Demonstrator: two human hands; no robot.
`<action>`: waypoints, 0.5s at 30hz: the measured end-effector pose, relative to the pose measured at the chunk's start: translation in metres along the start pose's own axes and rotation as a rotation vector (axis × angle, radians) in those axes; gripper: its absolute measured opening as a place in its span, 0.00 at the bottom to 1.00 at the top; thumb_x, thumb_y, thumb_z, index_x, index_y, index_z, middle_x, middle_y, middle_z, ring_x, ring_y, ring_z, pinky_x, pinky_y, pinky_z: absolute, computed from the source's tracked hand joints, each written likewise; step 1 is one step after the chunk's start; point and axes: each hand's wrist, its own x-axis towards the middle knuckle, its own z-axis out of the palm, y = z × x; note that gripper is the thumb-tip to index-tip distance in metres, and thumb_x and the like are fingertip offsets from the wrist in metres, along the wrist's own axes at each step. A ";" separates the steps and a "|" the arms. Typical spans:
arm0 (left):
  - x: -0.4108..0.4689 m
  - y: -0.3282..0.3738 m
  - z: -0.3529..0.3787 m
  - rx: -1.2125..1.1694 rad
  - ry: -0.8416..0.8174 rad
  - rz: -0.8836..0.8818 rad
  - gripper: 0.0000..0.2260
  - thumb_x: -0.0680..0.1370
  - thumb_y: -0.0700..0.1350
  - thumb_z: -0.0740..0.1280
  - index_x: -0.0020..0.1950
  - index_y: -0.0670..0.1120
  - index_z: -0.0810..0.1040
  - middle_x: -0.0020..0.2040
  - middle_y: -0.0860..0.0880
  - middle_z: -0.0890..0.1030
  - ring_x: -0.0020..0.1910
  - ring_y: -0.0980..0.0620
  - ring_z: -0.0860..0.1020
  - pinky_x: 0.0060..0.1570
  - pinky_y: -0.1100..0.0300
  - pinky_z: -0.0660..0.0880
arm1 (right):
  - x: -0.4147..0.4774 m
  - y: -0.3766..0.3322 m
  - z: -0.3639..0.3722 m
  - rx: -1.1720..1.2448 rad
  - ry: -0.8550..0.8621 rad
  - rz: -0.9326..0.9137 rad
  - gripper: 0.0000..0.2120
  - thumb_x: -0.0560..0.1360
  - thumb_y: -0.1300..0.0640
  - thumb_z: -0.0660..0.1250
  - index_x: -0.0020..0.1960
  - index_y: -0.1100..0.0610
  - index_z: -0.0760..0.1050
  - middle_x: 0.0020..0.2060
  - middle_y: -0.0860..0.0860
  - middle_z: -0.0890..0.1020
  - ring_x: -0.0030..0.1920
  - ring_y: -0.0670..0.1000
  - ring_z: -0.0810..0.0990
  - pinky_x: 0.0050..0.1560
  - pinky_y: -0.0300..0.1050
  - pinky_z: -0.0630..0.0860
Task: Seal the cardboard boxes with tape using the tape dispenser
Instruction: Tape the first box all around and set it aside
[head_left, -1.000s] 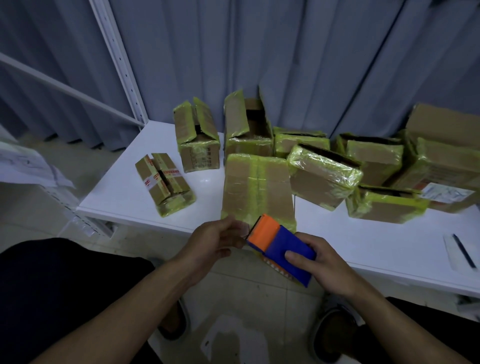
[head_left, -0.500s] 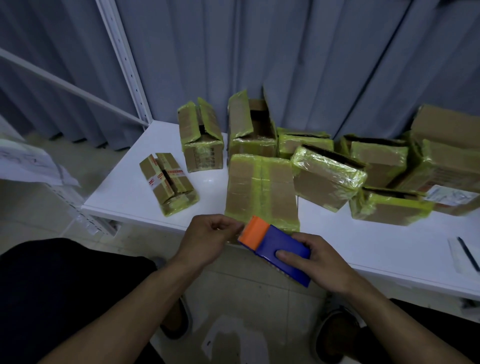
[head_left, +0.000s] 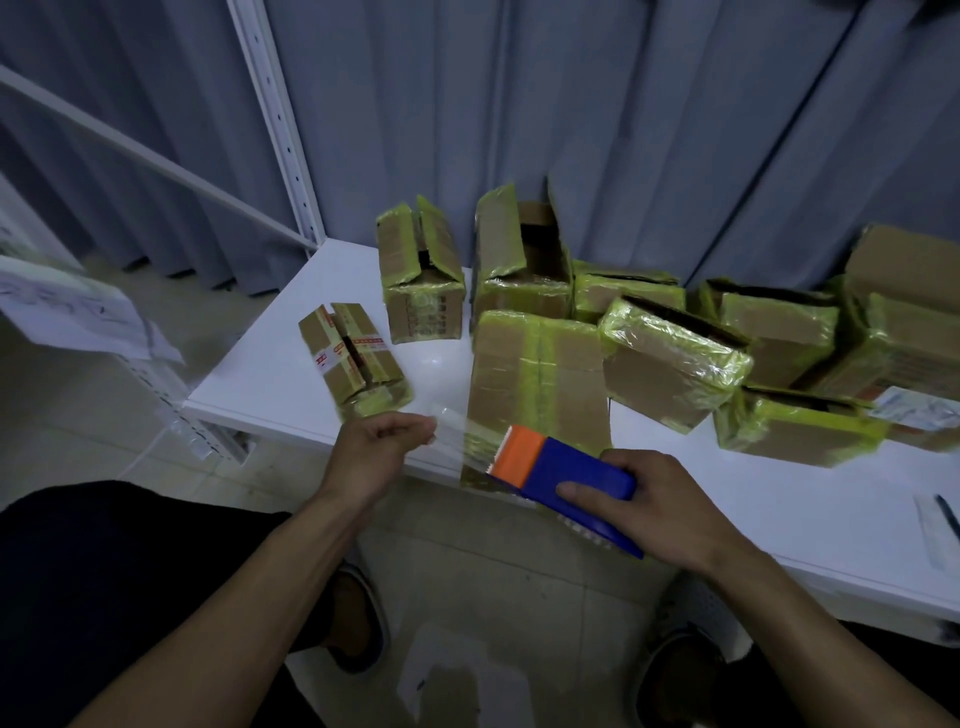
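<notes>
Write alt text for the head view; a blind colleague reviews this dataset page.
The left hand pinches the end of a clear tape strip that stretches from the blue and orange tape dispenser gripped in the right hand, before a white table. The table is crowded with cardboard boxes edged in yellow-green tape, several with open flaps.

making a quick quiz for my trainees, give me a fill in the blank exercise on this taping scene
1. The right hand grips the blue and ___ plastic tape dispenser.
2. The left hand pinches a strip of clear plastic tape that runs to the ___.
3. The brown cardboard boxes sit on a ___ table.

Missing words: orange; dispenser; white.
</notes>
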 end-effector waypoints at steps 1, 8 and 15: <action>0.000 -0.001 0.000 -0.005 0.006 -0.019 0.04 0.74 0.43 0.75 0.46 0.45 0.85 0.37 0.53 0.86 0.35 0.66 0.81 0.40 0.67 0.71 | 0.001 -0.003 0.000 -0.021 0.001 -0.005 0.22 0.66 0.28 0.69 0.38 0.47 0.79 0.31 0.39 0.80 0.33 0.43 0.80 0.34 0.33 0.71; 0.009 -0.014 -0.011 -0.021 0.040 -0.049 0.06 0.76 0.45 0.74 0.49 0.44 0.85 0.42 0.52 0.85 0.28 0.68 0.76 0.36 0.66 0.70 | 0.010 -0.010 -0.003 -0.230 0.007 0.052 0.33 0.62 0.19 0.65 0.35 0.50 0.78 0.30 0.47 0.81 0.31 0.43 0.80 0.36 0.47 0.78; 0.021 -0.031 0.005 -0.071 0.075 -0.075 0.04 0.77 0.47 0.72 0.46 0.48 0.84 0.41 0.55 0.84 0.36 0.60 0.75 0.47 0.58 0.70 | 0.016 -0.038 -0.002 -0.446 0.029 0.055 0.30 0.65 0.21 0.66 0.36 0.49 0.77 0.29 0.47 0.79 0.30 0.44 0.79 0.31 0.42 0.74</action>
